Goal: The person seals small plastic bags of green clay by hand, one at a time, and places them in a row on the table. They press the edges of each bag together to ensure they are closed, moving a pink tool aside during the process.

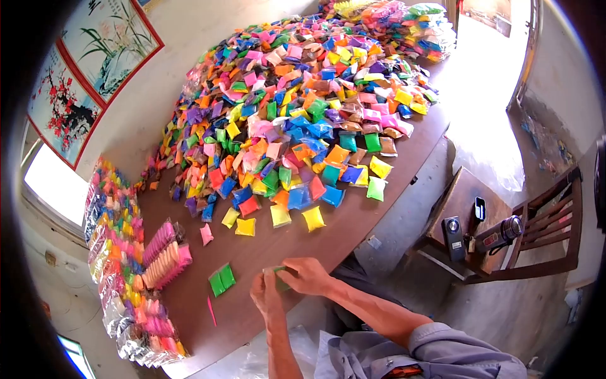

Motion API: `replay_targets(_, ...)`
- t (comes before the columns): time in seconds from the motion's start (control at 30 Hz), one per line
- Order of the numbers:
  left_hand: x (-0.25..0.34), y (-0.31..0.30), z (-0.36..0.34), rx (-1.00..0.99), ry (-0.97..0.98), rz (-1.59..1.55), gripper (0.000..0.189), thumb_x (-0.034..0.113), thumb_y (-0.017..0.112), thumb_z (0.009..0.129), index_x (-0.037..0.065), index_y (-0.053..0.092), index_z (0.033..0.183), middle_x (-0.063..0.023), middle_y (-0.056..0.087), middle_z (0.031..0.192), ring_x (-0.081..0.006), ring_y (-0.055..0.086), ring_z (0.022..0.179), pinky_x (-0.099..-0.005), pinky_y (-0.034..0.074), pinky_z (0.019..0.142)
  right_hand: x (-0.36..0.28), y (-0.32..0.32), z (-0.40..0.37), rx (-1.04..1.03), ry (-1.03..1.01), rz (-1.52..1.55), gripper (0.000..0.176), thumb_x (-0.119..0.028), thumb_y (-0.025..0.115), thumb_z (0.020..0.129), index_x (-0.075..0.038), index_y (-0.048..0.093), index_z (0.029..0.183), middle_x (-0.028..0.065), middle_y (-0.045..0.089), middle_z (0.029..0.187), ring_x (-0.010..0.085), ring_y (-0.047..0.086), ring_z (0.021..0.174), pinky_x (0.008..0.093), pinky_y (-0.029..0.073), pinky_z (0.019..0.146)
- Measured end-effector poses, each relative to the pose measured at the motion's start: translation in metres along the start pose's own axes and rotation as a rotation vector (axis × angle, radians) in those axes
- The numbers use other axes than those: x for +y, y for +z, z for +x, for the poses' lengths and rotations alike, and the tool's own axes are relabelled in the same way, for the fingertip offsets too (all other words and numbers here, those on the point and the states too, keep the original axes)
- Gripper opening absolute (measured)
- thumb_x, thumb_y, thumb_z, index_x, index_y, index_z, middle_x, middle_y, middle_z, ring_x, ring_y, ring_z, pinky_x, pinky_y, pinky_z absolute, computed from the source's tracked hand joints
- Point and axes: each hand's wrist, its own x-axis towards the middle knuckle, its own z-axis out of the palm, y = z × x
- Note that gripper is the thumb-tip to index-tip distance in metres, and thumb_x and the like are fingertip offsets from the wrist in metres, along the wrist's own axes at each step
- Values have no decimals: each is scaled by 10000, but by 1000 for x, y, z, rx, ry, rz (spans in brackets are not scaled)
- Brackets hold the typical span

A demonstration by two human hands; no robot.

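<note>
Close together at the table's near edge, my left hand (267,293) and my right hand (305,276) are both closed on a small green packet (281,285). My fingers cover most of it. To the left of my hands, a pair of green packets (222,280) lies side by side on the brown table (252,252). A thin pink strip (212,311) rests just below them. Beyond my hands spreads a large heap of small packets (290,120) in many colours, with a yellow packet (313,219) at its near edge.
Filled clear bags (126,271) line the table's left edge, beside stacked pink and peach packets (165,258). More bags (423,31) sit at the far end. To the right, a small wooden table (467,208) holds a flask (499,235) and a dark device, near a wooden chair (549,234).
</note>
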Motion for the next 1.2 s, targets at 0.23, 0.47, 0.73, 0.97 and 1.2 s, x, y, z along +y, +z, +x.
replay_targets(0.23,14,25,0,75,47,0,361,338,641,1039,0,735,955,-9,670,832,-101,564,798,-314,478,690,2,3,1,123,26,71,242,-242,664,987,-12,664,911,229,657,846,434,648,772,447,501,644)
replay_targets(0.47,6,27,-12,-37,203,342,436,368,555,1098,-31,694,991,-64,633,767,-143,504,713,-363,425,623,8,7,-1,247,93,152,212,-222,636,1022,-14,644,981,234,659,872,452,656,795,463,507,653)
replay_targets(0.73,17,36,-15,85,109,375,473,381,535,1112,-50,689,993,-88,619,739,-158,508,683,-390,432,606,1,13,2,218,109,40,267,-314,592,1048,-50,589,1008,235,642,784,465,659,731,531,515,622)
replay_targets(0.97,4,24,-7,30,154,252,431,340,551,1077,-50,653,923,-116,612,741,-184,508,703,-407,439,636,9,16,3,235,79,77,246,-287,648,1027,-55,567,1041,243,664,786,473,660,720,541,510,597)
replay_targets(1.2,9,15,-7,-29,98,299,319,246,597,1028,-53,643,926,-146,590,739,-192,503,711,-402,452,656,1,11,2,207,117,48,227,-255,645,1031,-30,617,1036,251,674,833,463,680,763,490,519,620)
